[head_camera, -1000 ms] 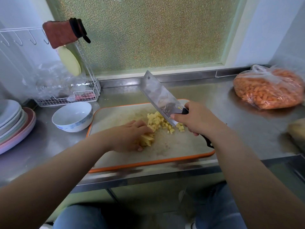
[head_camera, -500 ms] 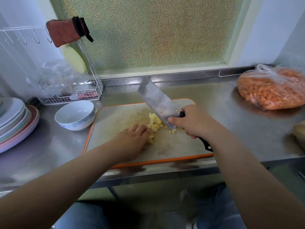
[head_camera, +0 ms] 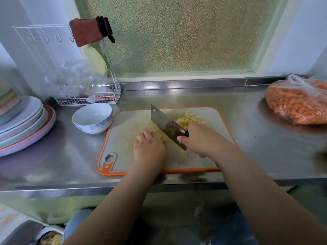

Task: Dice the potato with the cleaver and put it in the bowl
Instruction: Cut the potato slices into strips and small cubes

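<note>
Steel cleaver (head_camera: 168, 129) in right grip (head_camera: 200, 140); left hand (head_camera: 148, 147) hides potato strips, fingers unclear.

No legible text, label, brand or number on any item in view.

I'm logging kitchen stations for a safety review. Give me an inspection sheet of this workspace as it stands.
Surface: steel counter, orange-rimmed cutting board on it.
Job's things: cleaver blade down on the board; diced potato piled behind the blade, uncut strips in front; white bowl left of the board, nothing visible in it.
Clutter: stacked plates far left, bagged orange pieces far right.
Grippers: left hand rests on the strips, fingers bent; right hand grips the cleaver handle.
Cables: nothing seen.
Surroundings: wire rack, red cloth, frosted window.
</note>
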Available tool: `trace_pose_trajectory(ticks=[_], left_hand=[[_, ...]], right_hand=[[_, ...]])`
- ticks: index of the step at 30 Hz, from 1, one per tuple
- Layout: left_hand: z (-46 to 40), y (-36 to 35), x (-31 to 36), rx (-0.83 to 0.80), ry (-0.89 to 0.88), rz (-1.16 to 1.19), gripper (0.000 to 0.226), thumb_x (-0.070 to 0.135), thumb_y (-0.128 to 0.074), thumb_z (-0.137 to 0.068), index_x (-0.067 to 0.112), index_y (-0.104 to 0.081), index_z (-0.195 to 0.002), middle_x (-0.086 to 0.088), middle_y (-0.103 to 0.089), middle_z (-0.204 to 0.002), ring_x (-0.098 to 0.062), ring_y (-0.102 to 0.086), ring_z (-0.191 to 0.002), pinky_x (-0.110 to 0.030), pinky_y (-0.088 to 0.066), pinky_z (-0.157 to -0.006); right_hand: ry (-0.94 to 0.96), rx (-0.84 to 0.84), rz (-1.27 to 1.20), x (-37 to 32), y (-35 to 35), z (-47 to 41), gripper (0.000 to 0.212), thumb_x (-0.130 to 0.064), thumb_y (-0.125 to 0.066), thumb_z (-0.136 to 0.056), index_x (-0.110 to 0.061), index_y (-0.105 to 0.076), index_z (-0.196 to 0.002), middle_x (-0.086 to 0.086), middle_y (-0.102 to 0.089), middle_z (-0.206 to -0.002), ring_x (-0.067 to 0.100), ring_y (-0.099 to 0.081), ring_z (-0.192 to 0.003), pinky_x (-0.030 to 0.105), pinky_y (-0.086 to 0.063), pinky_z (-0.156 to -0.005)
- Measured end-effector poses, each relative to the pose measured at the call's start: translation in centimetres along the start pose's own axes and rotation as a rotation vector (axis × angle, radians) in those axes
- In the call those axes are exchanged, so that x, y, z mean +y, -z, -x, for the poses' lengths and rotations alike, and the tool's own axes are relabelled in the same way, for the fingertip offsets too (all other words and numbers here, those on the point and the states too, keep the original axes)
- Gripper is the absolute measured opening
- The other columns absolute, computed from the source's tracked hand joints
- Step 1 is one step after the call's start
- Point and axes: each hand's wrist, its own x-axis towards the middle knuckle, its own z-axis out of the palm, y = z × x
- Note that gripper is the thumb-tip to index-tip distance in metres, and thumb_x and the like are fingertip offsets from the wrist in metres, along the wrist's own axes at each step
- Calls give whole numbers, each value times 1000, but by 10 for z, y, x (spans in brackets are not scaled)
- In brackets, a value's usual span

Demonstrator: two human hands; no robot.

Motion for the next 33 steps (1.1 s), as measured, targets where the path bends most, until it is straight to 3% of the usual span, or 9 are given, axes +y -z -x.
trace_pose_trajectory(ticks=[5,9,14,19,24,27,33], left_hand=[[-1,-7,-8,50,-36,40,37,27,-32,-98,4,-41,-125,-14,-45,-121,-31,-44,-110,-35,-40,-87],[-4,-14,-16,51,-74,108,51,46,-37,-95,7,-39,-128,-13,-44,-126,-32,-41,-114,-38,-36,-93],[-1,-18,-19,71,-78,212,66,50,-41,-93,9,-28,-143,-12,-39,-138,-32,-37,-123,-39,-32,-100],[4,-21,-27,118,-107,328,73,58,-18,-89,8,-36,-139,-13,-42,-137,-31,-38,-122,-40,-31,-102],[7,-24,-33,193,-122,395,74,55,-17,-87,3,-46,-131,-17,-51,-127,-35,-47,-114,-44,-40,-96],[5,-24,-33,192,-129,389,69,52,-27,-87,0,-47,-128,-18,-55,-120,-35,-52,-106,-43,-44,-90],[7,-24,-41,240,-209,488,58,51,-47,-82,5,-47,-117,-9,-50,-115,-25,-48,-103,-33,-42,-86]], right_hand=[[-13,-7,49,1,-9,-1,32,-40,-47,-97,-11,-57,-98,4,-54,-75,27,-62,-78,38,-53,-75],[-35,42,66,3,-12,-4,34,-39,-47,-97,-9,-59,-105,2,-48,-73,26,-54,-77,33,-45,-72],[-8,38,85,-7,-18,-3,35,-39,-47,-97,-8,-60,-105,5,-51,-82,28,-55,-84,33,-42,-72],[-5,4,64,-16,-19,-3,34,-39,-46,-97,-9,-60,-104,1,-50,-72,25,-56,-79,31,-42,-69],[-29,0,66,-15,-15,-2,31,-37,-46,-98,-9,-58,-104,4,-52,-76,28,-61,-82,35,-49,-73],[-14,-51,41,-20,-17,-1,35,-39,-45,-98,-6,-57,-105,2,-51,-72,23,-55,-71,33,-47,-67],[-33,-11,44,-20,-19,-2,35,-38,-44,-99,-7,-59,-109,2,-50,-73,23,-55,-75,34,-48,-72]])
